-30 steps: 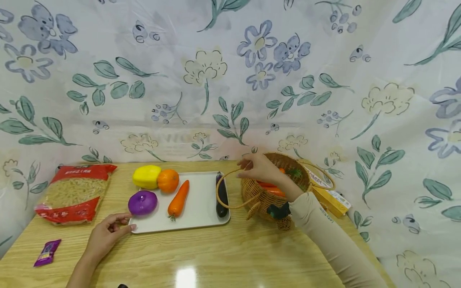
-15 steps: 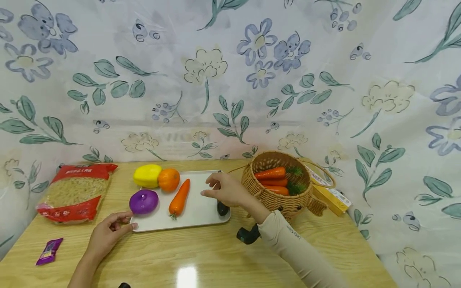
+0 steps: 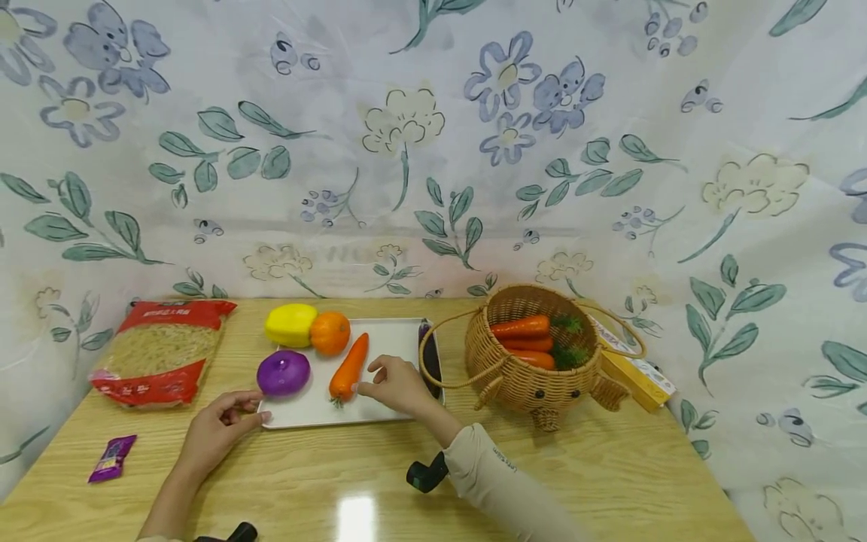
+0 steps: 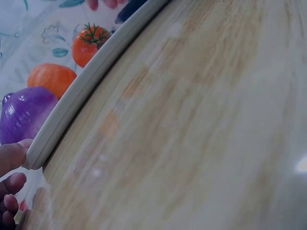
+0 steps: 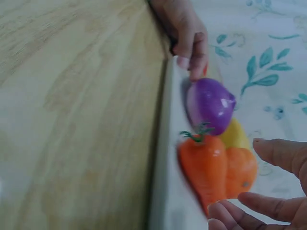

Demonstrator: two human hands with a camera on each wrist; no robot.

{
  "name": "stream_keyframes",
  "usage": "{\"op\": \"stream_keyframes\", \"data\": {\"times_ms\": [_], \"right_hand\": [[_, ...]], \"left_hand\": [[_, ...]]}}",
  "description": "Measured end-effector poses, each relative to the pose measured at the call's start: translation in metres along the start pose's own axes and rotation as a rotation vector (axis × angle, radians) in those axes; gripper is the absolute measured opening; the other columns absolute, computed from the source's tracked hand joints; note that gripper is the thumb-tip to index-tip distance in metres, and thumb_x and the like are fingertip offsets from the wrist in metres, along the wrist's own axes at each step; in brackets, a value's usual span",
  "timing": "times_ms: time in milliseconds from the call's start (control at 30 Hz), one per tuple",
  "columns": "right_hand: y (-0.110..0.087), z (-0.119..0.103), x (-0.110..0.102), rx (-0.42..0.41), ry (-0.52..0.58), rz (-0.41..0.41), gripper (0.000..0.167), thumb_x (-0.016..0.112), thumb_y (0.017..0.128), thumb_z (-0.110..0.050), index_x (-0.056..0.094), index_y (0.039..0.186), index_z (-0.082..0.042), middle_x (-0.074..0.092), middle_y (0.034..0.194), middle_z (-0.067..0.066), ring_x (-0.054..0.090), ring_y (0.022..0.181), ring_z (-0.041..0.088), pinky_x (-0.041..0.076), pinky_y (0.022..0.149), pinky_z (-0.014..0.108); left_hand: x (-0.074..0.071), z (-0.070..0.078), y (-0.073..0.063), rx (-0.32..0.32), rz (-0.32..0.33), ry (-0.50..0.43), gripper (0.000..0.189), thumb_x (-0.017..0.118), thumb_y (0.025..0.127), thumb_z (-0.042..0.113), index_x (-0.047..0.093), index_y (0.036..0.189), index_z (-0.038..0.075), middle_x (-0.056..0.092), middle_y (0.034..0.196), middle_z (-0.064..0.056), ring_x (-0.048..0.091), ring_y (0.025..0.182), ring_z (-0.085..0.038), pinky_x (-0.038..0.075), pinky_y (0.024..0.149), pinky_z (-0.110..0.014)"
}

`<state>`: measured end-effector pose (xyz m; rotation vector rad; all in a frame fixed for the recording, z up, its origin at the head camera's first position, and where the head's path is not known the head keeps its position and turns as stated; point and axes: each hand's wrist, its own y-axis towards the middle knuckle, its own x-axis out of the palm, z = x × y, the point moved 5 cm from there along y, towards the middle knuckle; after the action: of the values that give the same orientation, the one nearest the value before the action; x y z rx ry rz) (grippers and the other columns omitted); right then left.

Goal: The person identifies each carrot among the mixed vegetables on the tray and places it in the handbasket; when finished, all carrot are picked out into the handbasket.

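Note:
A white tray [image 3: 396, 335] holds an orange carrot [image 3: 351, 367], a purple onion [image 3: 283, 373], an orange [image 3: 330, 333], a yellow fruit [image 3: 290, 325] and a dark eggplant [image 3: 431, 351] at its right end. My left hand [image 3: 218, 429] grips the tray's near left corner, its thumb at the rim. Over the tray, my right hand [image 3: 401, 387] hovers beside the carrot's thick, leafy end. In the right wrist view its thumb and fingers [image 5: 271, 203] are spread apart near the carrot and orange, with nothing between them.
Right of the tray stands a wicker basket [image 3: 511, 380] with several carrots [image 3: 521, 328] inside; its looped handle leans over the eggplant. A yellow box [image 3: 637, 376] lies behind it. At left are a red pasta bag [image 3: 165, 350] and a small purple packet [image 3: 112, 458].
My right hand has let go of the basket's handle and moved left across the tray to the carrot. The left hand stays at the tray's corner. The view has shifted slightly.

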<state>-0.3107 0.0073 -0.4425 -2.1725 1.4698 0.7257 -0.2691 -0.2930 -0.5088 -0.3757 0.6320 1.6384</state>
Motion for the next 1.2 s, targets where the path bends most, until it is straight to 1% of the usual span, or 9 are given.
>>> {"op": "stream_keyframes", "data": {"times_ms": [200,300,400,467,533,667,833,967,1200], "right_hand": [[0.004,0.011,0.024,0.079,0.032,0.034,0.053,0.078,0.084,-0.036,0.063,0.118,0.002,0.064,0.093,0.007,0.055,0.077,0.015,0.045,0.065,0.026],[0.007,0.011,0.035,0.085,0.053,0.083,0.059,0.079,0.083,-0.038,0.062,0.12,0.004,0.063,0.094,0.01,0.054,0.079,0.015,0.044,0.066,0.027],[0.011,0.008,0.043,0.089,0.054,0.143,0.066,0.079,0.081,-0.042,0.06,0.122,0.007,0.059,0.09,0.009,0.05,0.076,0.016,0.04,0.064,0.026],[0.013,0.005,0.047,0.114,0.043,0.189,0.071,0.079,0.08,-0.047,0.059,0.122,0.007,0.056,0.09,0.008,0.048,0.076,0.016,0.039,0.064,0.026],[0.016,0.002,0.049,0.143,0.013,0.238,0.072,0.079,0.079,-0.052,0.06,0.117,0.006,0.053,0.09,0.007,0.047,0.078,0.017,0.039,0.066,0.027],[0.019,-0.003,0.052,0.187,-0.047,0.324,0.068,0.077,0.078,-0.056,0.058,0.105,0.003,0.05,0.093,0.008,0.047,0.084,0.021,0.042,0.074,0.033],[0.022,-0.005,0.054,0.206,-0.092,0.361,0.069,0.076,0.08,-0.057,0.056,0.107,0.004,0.048,0.096,0.01,0.047,0.091,0.025,0.045,0.08,0.038],[0.023,-0.004,0.053,0.211,-0.12,0.362,0.067,0.077,0.08,-0.052,0.057,0.109,0.005,0.048,0.096,0.01,0.048,0.091,0.024,0.046,0.078,0.037],[0.024,0.001,0.047,0.196,-0.184,0.379,0.048,0.077,0.082,-0.037,0.06,0.105,0.002,0.048,0.093,0.009,0.05,0.09,0.025,0.045,0.072,0.036]], "left_hand": [[0.0,-0.001,0.0,-0.007,0.001,0.0,0.037,0.078,0.087,0.027,0.071,0.116,0.007,0.061,0.089,0.008,0.046,0.069,-0.006,0.037,0.061,-0.023],[-0.001,-0.001,-0.001,-0.009,0.008,0.008,0.036,0.078,0.086,0.027,0.071,0.115,0.007,0.06,0.089,0.008,0.045,0.07,-0.006,0.037,0.062,-0.023],[-0.002,0.0,-0.001,-0.013,0.014,0.007,0.036,0.079,0.086,0.027,0.071,0.115,0.007,0.061,0.089,0.008,0.045,0.07,-0.006,0.037,0.062,-0.023],[-0.002,0.0,-0.001,-0.02,0.014,0.003,0.037,0.079,0.086,0.027,0.071,0.116,0.006,0.06,0.089,0.009,0.045,0.07,-0.006,0.037,0.062,-0.023],[-0.002,0.0,-0.001,-0.03,0.013,-0.004,0.038,0.079,0.086,0.027,0.07,0.116,0.006,0.061,0.089,0.009,0.046,0.071,-0.006,0.038,0.062,-0.022],[0.0,0.0,-0.001,-0.043,0.006,-0.013,0.038,0.079,0.086,0.029,0.07,0.116,0.007,0.061,0.091,0.009,0.046,0.072,-0.005,0.039,0.063,-0.022],[0.002,-0.001,-0.002,-0.026,0.017,-0.01,0.036,0.079,0.085,0.026,0.071,0.115,0.008,0.061,0.089,0.008,0.046,0.07,-0.005,0.038,0.062,-0.022],[0.003,-0.002,-0.003,-0.013,0.02,-0.023,0.034,0.08,0.085,0.025,0.071,0.114,0.008,0.061,0.089,0.007,0.046,0.07,-0.005,0.038,0.062,-0.022],[0.001,-0.001,-0.002,0.004,0.026,-0.032,0.034,0.08,0.085,0.023,0.071,0.113,0.006,0.06,0.089,0.007,0.046,0.069,-0.005,0.038,0.061,-0.023]]}}
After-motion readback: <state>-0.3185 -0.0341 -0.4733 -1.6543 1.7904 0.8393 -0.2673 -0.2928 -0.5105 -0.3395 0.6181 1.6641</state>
